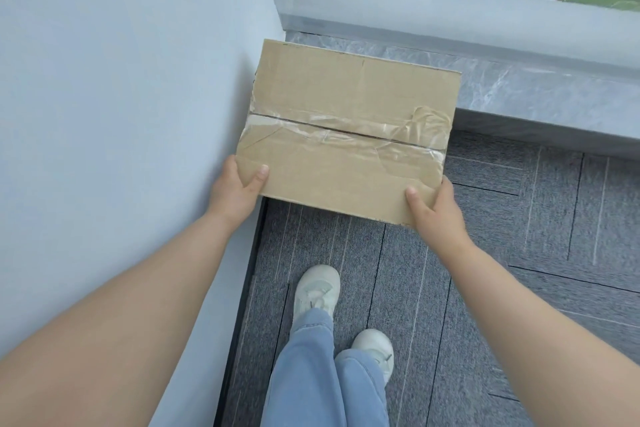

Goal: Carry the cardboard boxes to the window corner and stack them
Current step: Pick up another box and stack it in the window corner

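A brown cardboard box (349,135) with clear tape along its top seam is in the corner where the pale wall meets the window. My left hand (239,189) grips its near left corner, thumb on top. My right hand (434,208) grips the near right corner, thumb on top as well. The box's far edge overlaps the grey marble sill (519,94). What lies under the box is hidden, so I cannot tell whether it rests on anything.
A pale wall (121,114) runs along the left, with a dark skirting strip at its base. The window frame (450,14) is at the top. Grey carpet tiles (536,236) cover the floor. My feet in white shoes (317,291) stand just behind the box.
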`<state>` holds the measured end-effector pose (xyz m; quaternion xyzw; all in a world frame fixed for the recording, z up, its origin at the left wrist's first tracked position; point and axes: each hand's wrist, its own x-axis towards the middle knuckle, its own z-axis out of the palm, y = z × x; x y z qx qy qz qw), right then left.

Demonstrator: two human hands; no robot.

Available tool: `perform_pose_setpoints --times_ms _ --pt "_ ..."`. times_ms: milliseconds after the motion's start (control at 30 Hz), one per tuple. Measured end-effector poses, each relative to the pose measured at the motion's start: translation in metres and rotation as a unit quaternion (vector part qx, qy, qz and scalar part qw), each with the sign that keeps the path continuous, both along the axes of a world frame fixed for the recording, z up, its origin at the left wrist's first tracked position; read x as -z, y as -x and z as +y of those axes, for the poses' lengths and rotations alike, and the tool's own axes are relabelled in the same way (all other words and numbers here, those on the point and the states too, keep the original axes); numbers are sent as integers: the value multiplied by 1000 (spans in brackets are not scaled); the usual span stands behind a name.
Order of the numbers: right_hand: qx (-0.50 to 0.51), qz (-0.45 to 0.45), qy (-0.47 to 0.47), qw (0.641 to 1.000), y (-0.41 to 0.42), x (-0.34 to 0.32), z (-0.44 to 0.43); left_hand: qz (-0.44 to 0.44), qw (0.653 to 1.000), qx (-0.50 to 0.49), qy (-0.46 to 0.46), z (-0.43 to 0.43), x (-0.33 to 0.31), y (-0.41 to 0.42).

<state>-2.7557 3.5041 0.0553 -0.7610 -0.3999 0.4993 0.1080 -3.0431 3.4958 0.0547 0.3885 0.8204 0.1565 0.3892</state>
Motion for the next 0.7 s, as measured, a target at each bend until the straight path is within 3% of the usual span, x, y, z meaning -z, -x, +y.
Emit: perform_pose_setpoints --times_ms 267,700 --pt "-14 -13 -41 999 1 -6 13 -25 998 -19 -58 0 5 6" --pt "3 -42 -46 998 17 6 20 -37 998 -6 -59 16 24 23"
